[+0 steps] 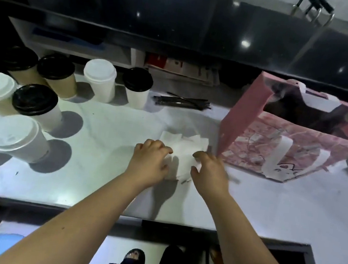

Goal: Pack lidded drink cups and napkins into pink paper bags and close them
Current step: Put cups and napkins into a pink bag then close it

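Our left grip [149,162] and right grip [209,173] curl onto the napkins [183,149] between them on the tabletop [92,187]; the open pink bag [257,140] stands just right, nearest the right grip.

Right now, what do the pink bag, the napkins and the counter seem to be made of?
The pink bag looks like matte printed paper: sharp creases, flat white strip handles. The napkins look like thin soft tissue paper: loose layered edges. The counter is hard, smooth, pale, slightly glossy, reflecting light; laminate or stone, cannot tell.
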The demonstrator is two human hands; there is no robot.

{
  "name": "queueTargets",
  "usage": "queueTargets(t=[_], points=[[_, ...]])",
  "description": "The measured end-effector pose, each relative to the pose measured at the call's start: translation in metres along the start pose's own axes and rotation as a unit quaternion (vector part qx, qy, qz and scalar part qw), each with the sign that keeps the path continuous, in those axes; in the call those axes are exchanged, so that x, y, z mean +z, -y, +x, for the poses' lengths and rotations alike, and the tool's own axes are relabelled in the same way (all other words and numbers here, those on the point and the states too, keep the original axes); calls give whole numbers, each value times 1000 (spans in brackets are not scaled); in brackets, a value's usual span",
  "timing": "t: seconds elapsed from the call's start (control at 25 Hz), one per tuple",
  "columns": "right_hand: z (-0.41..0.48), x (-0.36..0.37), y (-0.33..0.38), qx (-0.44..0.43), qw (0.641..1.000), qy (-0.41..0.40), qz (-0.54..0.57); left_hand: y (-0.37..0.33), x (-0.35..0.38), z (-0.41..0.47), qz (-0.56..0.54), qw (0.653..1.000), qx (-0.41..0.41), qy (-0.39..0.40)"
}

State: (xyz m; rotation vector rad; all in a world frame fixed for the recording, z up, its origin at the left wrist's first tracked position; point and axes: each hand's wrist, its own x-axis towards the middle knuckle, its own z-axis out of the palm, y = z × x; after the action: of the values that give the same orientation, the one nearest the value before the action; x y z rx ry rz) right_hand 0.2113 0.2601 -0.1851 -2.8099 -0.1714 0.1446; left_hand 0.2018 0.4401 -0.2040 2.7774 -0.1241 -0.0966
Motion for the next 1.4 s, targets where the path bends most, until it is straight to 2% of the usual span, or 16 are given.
queueTargets(t=[0.2,0.28,0.4,0.6,0.72,0.8,0.92,1.08,1.16,1.32,1.4], points=[[12,29,-1,68,994,-36,80,-4,16,-11,-10,1000,-13,-9],[14,40,5,82,990,-23,111,-3,19,-15,-17,999,-25,-13],[16,56,19,43,988,8,149,7,19,-19,-31,997,-60,-32],[23,60,21,33,970,-48,236,16,15,-19,-10,996,-79,-41],[27,59,21,102,944,-42,310,16,11,-18,-3,995,-84,-56],[28,60,23,115,947,-18,298,18,8,-20,9,995,-83,-56],[28,58,30,92,967,-31,235,21,-1,-22,16,994,-82,-63],[29,34,41,45,944,-53,324,22,-22,-18,15,992,-84,-88],[32,10,44,12,941,-53,334,19,-38,-10,25,992,-66,-102],[33,-52,43,-94,963,-123,222,-2,-77,14,25,990,-12,-140],[30,-90,43,-161,960,-175,150,-20,-99,26,22,984,19,-175]])
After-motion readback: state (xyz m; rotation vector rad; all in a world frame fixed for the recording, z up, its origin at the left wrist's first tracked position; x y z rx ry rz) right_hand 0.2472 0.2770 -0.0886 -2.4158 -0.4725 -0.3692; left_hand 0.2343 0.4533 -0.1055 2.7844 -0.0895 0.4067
